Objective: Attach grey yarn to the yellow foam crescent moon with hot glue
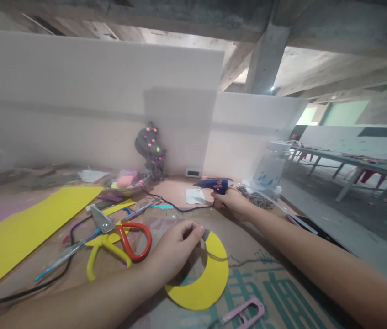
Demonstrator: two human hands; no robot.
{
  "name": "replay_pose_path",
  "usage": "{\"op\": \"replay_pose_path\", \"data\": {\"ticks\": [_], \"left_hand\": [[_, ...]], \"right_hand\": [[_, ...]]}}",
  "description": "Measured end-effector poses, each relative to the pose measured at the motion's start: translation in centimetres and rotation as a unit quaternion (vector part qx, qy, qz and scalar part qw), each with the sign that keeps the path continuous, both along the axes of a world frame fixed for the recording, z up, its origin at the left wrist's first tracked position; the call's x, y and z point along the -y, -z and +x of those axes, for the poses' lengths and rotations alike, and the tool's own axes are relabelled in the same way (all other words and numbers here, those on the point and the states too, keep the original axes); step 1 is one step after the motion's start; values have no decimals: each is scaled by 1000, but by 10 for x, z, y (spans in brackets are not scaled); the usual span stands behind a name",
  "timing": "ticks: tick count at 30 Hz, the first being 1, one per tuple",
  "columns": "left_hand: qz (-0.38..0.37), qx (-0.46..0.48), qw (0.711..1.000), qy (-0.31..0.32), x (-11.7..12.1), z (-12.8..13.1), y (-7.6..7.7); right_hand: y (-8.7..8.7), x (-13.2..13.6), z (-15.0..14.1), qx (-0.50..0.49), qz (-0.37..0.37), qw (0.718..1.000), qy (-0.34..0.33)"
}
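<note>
Yellow C-shaped cutout (210,290): flat at 6 o'clock in the view, its open side facing 9 o'clock.
Gray yarn (216,257): a little gray bit sits at the cutout's top end. One strand goes over the yellow, then off toward 3 o'clock.
How far along: it looks like just the start. The shape is cut out, but nearly all the yellow I can see is bare.
Left hand (174,251): thumb and finger are pinched together at the cutout's top end, by the gray bit. I can't tell if they grip paper, yarn or both.
Right hand (230,201): fingers are curled around the blue glue gun (222,183), 1 o'clock from the cutout. Its red light is on, and its tip is near a white square (196,197).
Red-handled scissors (133,242): 10 o'clock from the cutout.
Pink handle (260,310): 4 o'clock from the cutout.
Cardboard (244,235): brown, with big green writing, under the cutout.
Big yellow sheet (39,233): at 10 o'clock from the cutout.
Room: white boards (179,73) stand at 12 o'clock, a long table (337,158) at 2 o'clock, gray concrete (179,23) overhead.
</note>
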State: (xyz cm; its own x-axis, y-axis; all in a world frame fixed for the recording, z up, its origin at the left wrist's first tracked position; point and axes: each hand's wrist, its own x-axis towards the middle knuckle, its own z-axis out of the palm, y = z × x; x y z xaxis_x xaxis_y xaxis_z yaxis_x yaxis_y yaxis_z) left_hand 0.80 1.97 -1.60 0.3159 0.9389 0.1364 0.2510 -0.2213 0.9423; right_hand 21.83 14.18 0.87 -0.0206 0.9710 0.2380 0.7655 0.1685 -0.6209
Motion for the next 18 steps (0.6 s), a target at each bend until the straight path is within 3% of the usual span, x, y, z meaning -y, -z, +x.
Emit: {"op": "replay_pose_path", "data": {"ticks": [5,11,15,18], "left_hand": [[-9,7,1000,-9,-2,-1,-1],[-7,40,999,-2,-4,1,2],[-7,59,998,2,-6,0,8],[-12,60,998,-1,-6,-1,7]], "right_hand": [[-18,14,7,-31,-19,999,-32],[-37,70,18,-177,-8,976,-126],[-38,109,27,-188,-15,974,-126],[-29,125,35,-206,-22,970,-127]]}}
